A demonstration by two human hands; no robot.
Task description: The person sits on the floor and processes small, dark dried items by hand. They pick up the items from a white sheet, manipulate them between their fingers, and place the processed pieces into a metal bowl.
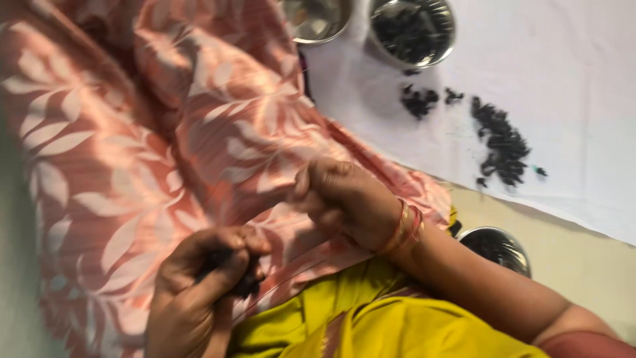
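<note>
My left hand (199,292) is low in the view, over the pink leaf-patterned fabric (132,152) on my lap. Its fingers are closed around a clump of small dark pieces (242,282). My right hand (344,199), with red and gold bangles at the wrist, is a little above and to the right of it. Its fingers are curled tight with the tips pinched together, and I cannot see anything between them. The hands are apart.
A white cloth (570,79) at the upper right carries loose heaps of dark pieces (503,142). Two steel bowls stand at the top, one full of dark pieces (412,30), one nearly empty (317,18). A third steel bowl (495,246) is beside my right forearm. Yellow-green cloth (371,325) lies below.
</note>
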